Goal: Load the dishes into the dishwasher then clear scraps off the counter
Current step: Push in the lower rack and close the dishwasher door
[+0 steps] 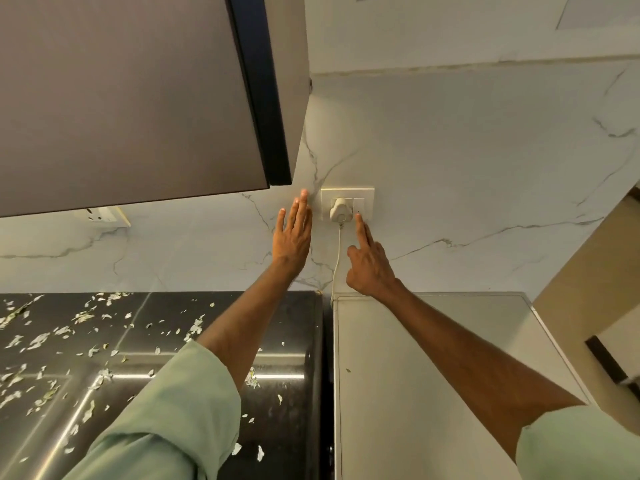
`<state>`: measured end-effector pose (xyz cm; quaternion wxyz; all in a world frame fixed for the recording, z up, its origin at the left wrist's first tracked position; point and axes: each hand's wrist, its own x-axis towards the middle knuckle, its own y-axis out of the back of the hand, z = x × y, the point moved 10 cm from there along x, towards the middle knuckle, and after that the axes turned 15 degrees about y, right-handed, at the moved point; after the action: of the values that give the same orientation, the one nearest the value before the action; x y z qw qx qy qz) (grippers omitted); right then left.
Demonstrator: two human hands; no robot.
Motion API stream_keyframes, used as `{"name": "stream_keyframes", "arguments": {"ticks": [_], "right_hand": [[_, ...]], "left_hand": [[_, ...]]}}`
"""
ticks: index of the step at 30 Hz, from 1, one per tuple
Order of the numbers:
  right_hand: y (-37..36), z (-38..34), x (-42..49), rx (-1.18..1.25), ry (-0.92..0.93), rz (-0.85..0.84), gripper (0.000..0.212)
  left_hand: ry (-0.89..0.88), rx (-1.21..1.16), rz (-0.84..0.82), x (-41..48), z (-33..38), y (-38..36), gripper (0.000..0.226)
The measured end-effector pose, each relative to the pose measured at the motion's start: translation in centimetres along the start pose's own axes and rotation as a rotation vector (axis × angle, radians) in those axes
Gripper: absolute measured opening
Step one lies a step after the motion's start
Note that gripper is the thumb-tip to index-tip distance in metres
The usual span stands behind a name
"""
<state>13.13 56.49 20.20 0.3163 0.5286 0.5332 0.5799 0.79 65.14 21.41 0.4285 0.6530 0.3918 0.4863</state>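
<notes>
Head-cam view, looking fwd & down at a kitchen wall. Near centre, a white switch plate (347, 194) sits on the marble wall (485, 168), w/ a white plug (338, 210) in its socket & a white cord (336, 258) dropping toward 6 o'clock, to the gap btwn counter & appliance. The right hand (369, 268) reaches up from 5 o'clock: index finger straight, tip on the switch at the plate's right side, other fingers curled under, holding nothing. The left hand (292, 233) comes up from 7 o'clock, just left of the plate: fingers straight & close together, gripping nothing; whether the tips touch the wall can't be told. Both forearms are bare, w/ pale green sleeves (166, 410) at the elbows. At 8 o'clock lies the glossy black counter (294, 317), strewn w/ scraps (83, 317), pale leafy bits, thickest toward its left. At 4–5 o'clock, beside the counter, is a flat white appliance top (433, 358) w/ one small scrap on it. A dark upper cabinet (131, 98) fills 10–11 o'clock.
</notes>
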Motion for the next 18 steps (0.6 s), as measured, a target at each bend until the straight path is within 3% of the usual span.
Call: {"name": "stream_keyframes", "arguments": {"ticks": [10, 14, 18], "right_hand": [[-0.5, 1.4, 0.2, -0.014, -0.143, -0.115, 0.024], [-0.7, 2.2, 0.2, -0.039, -0.175, -0.122, 0.056], [-0.3, 2.3, 0.0, -0.030, -0.172, -0.100, 0.062]], "left_hand": [[0.002, -0.068, 0.020, 0.3, 0.1, 0.3, 0.094], [0.007, -0.063, 0.000, 0.3, 0.1, 0.2, 0.097], [0.015, -0.064, 0.005, 0.2, 0.1, 0.3, 0.098]]}}
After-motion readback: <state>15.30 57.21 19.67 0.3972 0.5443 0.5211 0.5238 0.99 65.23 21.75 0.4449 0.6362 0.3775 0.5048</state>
